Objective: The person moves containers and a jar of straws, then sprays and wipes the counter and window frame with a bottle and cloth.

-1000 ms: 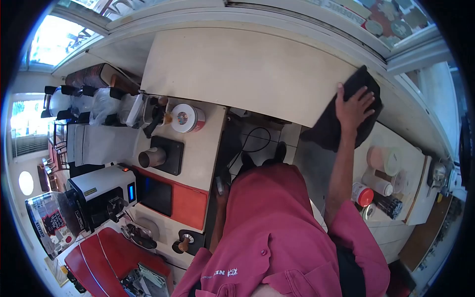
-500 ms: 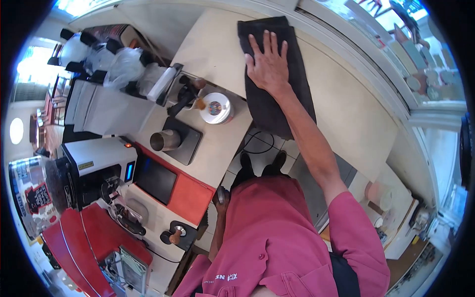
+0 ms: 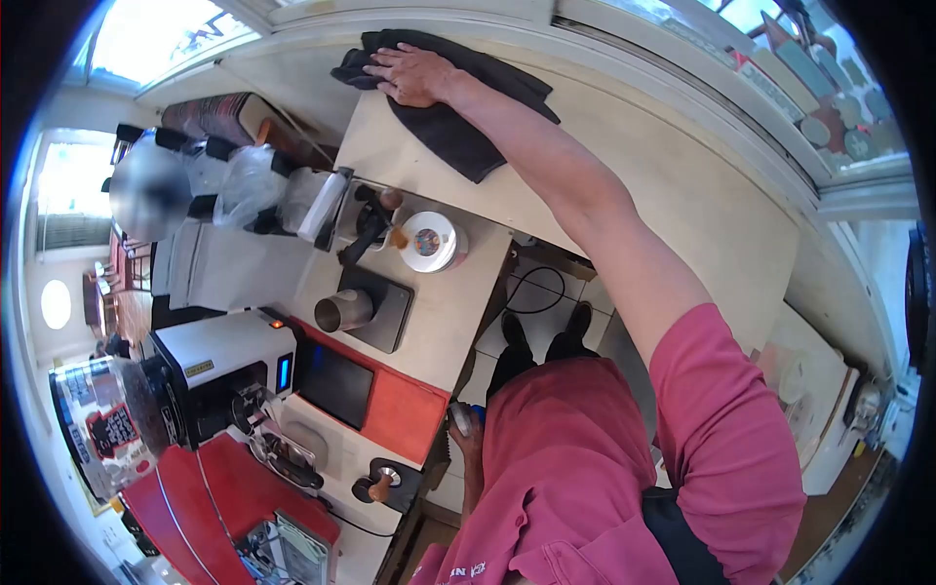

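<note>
My right hand (image 3: 414, 78) lies on a black cloth (image 3: 450, 127), fingers stretched and spread, pressing it at the far left end of the cream counter (image 3: 624, 146). The cloth is bunched and creased, and one part hangs over the counter's far edge. Down by my left side, my left hand (image 3: 470, 439) is closed around a small grey object with a bit of blue (image 3: 461, 417). Most of that object is hidden, so its kind does not show.
On the left counter stand a metal cup (image 3: 343, 310) on a flat dark scale (image 3: 392, 317), a white round tub (image 3: 429, 241), a grinder (image 3: 229, 356), a tamper (image 3: 382, 486) and a red machine (image 3: 200, 507). A black cable (image 3: 536, 292) loops near the floor. Windows line the back.
My right hand has swept the black cloth to the left and toward the far edge, and the cloth has bunched up. My left hand stays low at my side.
</note>
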A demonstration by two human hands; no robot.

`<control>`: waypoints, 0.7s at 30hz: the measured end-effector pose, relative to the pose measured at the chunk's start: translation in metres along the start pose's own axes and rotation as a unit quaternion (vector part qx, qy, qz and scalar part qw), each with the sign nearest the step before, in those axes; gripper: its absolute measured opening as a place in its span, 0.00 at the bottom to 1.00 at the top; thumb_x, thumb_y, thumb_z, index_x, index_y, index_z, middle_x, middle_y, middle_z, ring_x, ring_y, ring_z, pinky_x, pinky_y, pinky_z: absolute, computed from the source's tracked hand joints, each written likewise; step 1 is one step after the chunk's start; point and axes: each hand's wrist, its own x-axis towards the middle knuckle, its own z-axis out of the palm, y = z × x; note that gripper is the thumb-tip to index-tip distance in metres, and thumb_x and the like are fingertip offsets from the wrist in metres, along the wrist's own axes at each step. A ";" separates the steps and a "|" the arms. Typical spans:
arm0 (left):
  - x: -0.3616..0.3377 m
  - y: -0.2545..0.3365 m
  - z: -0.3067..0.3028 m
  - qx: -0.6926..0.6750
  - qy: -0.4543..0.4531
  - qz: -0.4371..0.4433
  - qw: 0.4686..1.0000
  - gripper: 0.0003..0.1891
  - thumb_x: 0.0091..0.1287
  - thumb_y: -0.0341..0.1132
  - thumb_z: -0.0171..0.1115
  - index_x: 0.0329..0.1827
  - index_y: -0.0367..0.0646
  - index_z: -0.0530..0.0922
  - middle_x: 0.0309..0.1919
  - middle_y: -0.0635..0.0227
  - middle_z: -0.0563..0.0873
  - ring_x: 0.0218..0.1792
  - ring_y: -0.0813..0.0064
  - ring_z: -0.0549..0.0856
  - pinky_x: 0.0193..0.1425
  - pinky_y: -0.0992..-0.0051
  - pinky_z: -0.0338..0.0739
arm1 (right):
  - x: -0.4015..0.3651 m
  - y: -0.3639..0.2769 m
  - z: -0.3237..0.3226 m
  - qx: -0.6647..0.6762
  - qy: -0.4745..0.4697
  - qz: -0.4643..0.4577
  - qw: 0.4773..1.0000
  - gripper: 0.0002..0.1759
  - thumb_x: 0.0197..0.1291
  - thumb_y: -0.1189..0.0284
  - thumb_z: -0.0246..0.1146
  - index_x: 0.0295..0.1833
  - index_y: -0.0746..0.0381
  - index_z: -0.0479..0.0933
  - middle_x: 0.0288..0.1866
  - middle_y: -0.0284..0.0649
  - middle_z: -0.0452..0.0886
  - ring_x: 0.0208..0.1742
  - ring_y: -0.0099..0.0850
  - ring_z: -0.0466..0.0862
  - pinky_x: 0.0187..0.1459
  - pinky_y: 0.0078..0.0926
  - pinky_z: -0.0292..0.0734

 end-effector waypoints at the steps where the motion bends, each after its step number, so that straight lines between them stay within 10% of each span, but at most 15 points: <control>1: -0.003 0.000 0.000 0.006 0.009 -0.002 1.000 0.17 0.64 0.36 0.69 0.50 0.36 0.79 0.40 0.62 0.84 0.40 0.69 0.82 0.49 0.66 0.78 | -0.009 0.003 -0.002 0.003 0.006 0.001 1.000 0.30 0.78 0.56 0.44 0.80 0.53 0.63 0.84 0.42 0.60 0.85 0.38 0.57 0.83 0.44 0.49; 12: 0.025 -0.006 0.028 0.103 -0.087 0.116 0.984 0.18 0.60 0.38 0.72 0.46 0.32 0.81 0.26 0.59 0.83 0.27 0.65 0.82 0.33 0.63 0.77 | -0.239 0.091 -0.062 0.095 0.082 0.062 0.990 0.26 0.75 0.63 0.52 0.76 0.56 0.69 0.78 0.46 0.68 0.78 0.45 0.67 0.77 0.39 0.64; 21: 0.066 0.038 0.100 0.131 -0.119 0.281 0.943 0.25 0.63 0.36 0.72 0.60 0.31 0.78 0.41 0.52 0.87 0.41 0.59 0.88 0.47 0.61 0.82 | -0.478 0.110 -0.144 0.082 0.113 0.248 0.959 0.23 0.71 0.68 0.57 0.70 0.57 0.75 0.72 0.51 0.74 0.73 0.49 0.73 0.74 0.42 0.67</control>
